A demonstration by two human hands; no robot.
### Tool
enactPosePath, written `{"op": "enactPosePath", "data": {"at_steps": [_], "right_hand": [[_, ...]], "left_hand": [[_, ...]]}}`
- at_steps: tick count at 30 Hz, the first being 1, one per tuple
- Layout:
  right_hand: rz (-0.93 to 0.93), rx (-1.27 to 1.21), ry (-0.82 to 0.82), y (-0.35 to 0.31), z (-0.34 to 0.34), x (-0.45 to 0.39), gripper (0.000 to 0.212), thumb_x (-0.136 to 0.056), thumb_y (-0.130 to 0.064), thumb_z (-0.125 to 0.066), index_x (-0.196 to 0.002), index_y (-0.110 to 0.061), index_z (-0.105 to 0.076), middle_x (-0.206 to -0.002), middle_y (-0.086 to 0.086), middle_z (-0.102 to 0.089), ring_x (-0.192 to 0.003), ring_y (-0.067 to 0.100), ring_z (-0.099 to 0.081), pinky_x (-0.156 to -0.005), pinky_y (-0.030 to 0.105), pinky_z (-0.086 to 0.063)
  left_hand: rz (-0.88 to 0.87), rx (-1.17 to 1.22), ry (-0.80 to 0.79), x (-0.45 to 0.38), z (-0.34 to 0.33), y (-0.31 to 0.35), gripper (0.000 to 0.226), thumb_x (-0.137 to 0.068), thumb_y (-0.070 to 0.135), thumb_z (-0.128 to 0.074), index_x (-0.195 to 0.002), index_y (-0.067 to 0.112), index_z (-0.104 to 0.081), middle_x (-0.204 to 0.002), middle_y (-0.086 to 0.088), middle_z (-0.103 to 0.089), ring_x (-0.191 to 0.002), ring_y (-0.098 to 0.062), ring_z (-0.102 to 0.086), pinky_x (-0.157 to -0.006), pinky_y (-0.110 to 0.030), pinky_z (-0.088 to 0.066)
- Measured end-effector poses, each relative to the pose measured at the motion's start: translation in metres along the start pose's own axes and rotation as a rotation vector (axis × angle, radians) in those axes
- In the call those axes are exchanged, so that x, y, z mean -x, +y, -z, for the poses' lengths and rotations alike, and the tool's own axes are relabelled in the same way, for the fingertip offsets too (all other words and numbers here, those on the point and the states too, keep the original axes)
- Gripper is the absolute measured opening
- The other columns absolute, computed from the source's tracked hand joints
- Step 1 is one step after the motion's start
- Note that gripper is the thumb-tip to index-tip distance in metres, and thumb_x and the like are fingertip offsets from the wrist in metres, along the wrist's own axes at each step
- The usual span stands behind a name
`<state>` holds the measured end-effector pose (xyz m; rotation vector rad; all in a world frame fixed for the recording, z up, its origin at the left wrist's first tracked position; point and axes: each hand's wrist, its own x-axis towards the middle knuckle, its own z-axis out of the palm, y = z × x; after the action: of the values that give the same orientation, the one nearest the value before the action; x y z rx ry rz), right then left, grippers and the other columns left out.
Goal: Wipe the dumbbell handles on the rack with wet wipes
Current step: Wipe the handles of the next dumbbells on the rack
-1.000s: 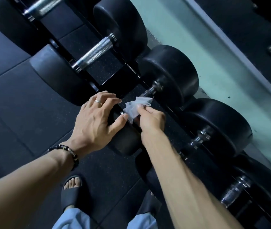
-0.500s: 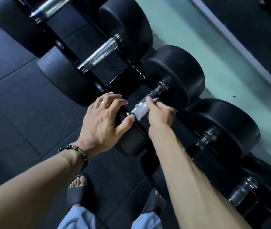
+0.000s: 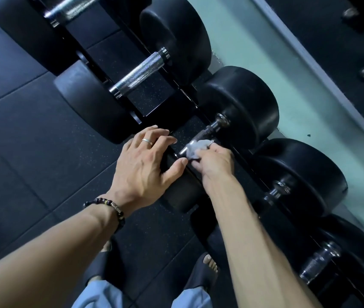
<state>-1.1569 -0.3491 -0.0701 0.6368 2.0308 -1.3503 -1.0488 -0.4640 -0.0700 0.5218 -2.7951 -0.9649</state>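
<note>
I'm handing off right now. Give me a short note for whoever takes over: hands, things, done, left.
Left hand: flat, steadying the near black rubber head of the dumbbell.
Right hand: grips the crumpled white wet wipe against that dumbbell's knurled steel handle.
Done: cannot tell which handles are clean.
Left: finish this handle; chrome handle up-rack and handles down-rack may need wiping.

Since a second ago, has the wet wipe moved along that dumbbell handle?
Yes. The wet wipe, bunched in the right hand, has slid away from the near weight head toward the far weight head.
</note>
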Motion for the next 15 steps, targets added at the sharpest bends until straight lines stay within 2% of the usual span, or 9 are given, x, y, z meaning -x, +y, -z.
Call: {"op": "enactPosePath", "data": {"at_steps": [3,5,6,7,9,10,12,14,15], "right_hand": [[0.075,-0.133,0.144,-0.021,0.009,-0.019,0.030,-0.087,0.008,-0.058,-0.080,-0.017,-0.074,-0.086,0.004,-0.073,-0.086,0.021,-0.072,-0.079,0.033,-0.061],[0.129,-0.018,0.241,-0.027,0.007,-0.027,0.016,-0.090,-0.004,-0.058,-0.096,-0.007,-0.073,-0.096,0.009,-0.072,-0.088,0.025,-0.070,-0.079,0.037,-0.060],[0.137,0.145,0.263,-0.024,0.004,-0.020,0.020,-0.094,-0.010,-0.056,-0.107,-0.002,-0.069,-0.104,0.013,-0.071,-0.092,0.028,-0.070,-0.076,0.035,-0.058],[0.162,0.311,0.227,-0.015,0.001,-0.013,0.024,-0.097,-0.013,-0.052,-0.110,0.000,-0.067,-0.107,0.015,-0.070,-0.095,0.030,-0.069,-0.072,0.032,-0.054],[0.205,0.494,0.054,0.006,-0.003,0.001,0.027,-0.100,-0.019,-0.050,-0.100,-0.002,-0.071,-0.102,0.016,-0.073,-0.091,0.031,-0.071,-0.072,0.035,-0.056],[0.195,0.478,0.010,0.011,-0.002,0.003,0.029,-0.100,-0.022,-0.051,-0.093,-0.004,-0.072,-0.097,0.015,-0.074,-0.088,0.031,-0.072,-0.075,0.040,-0.060],[0.144,0.343,0.068,0.011,-0.002,-0.011,0.026,-0.098,-0.020,-0.053,-0.088,-0.006,-0.072,-0.093,0.011,-0.074,-0.085,0.026,-0.072,-0.076,0.038,-0.061],[0.114,0.208,0.191,0.003,-0.004,-0.024,0.020,-0.095,-0.018,-0.055,-0.103,-0.009,-0.072,-0.108,0.011,-0.071,-0.094,0.025,-0.071,-0.078,0.032,-0.060],[0.112,0.164,0.224,0.004,-0.005,-0.028,0.023,-0.094,-0.019,-0.055,-0.110,-0.011,-0.071,-0.116,0.011,-0.068,-0.098,0.025,-0.070,-0.083,0.034,-0.060]], "left_hand": [[0.012,0.003,-0.001,0.001,0.000,0.001,0.060,-0.090,0.063,-0.041,-0.122,0.017,-0.064,-0.133,0.000,-0.058,-0.136,-0.023,-0.043,-0.105,-0.044,-0.039],[0.007,-0.007,-0.001,0.001,-0.001,0.001,0.060,-0.090,0.062,-0.041,-0.122,0.016,-0.064,-0.133,-0.001,-0.058,-0.136,-0.023,-0.043,-0.105,-0.044,-0.039],[0.005,-0.008,0.002,0.001,-0.002,0.001,0.060,-0.090,0.062,-0.042,-0.122,0.016,-0.065,-0.133,-0.001,-0.058,-0.135,-0.024,-0.044,-0.105,-0.045,-0.040],[0.004,-0.010,0.006,0.000,-0.001,0.001,0.060,-0.090,0.061,-0.042,-0.121,0.015,-0.065,-0.132,-0.002,-0.059,-0.135,-0.024,-0.044,-0.105,-0.045,-0.040],[0.002,-0.020,0.012,0.000,-0.001,0.002,0.059,-0.090,0.061,-0.043,-0.121,0.016,-0.065,-0.132,-0.002,-0.059,-0.134,-0.025,-0.045,-0.105,-0.044,-0.041],[0.004,-0.024,0.010,0.000,-0.001,0.002,0.059,-0.090,0.061,-0.043,-0.121,0.016,-0.065,-0.132,-0.002,-0.059,-0.134,-0.024,-0.045,-0.105,-0.044,-0.040],[0.014,-0.022,0.003,0.000,-0.001,0.001,0.059,-0.089,0.061,-0.043,-0.121,0.017,-0.064,-0.133,-0.001,-0.058,-0.135,-0.024,-0.044,-0.105,-0.043,-0.039],[0.018,-0.016,0.009,0.000,-0.001,0.001,0.059,-0.089,0.061,-0.043,-0.121,0.017,-0.064,-0.133,-0.001,-0.058,-0.135,-0.023,-0.043,-0.106,-0.044,-0.039],[0.017,-0.015,0.011,0.001,-0.001,0.001,0.059,-0.089,0.061,-0.043,-0.121,0.017,-0.065,-0.133,-0.001,-0.059,-0.135,-0.024,-0.043,-0.106,-0.044,-0.040]]}}
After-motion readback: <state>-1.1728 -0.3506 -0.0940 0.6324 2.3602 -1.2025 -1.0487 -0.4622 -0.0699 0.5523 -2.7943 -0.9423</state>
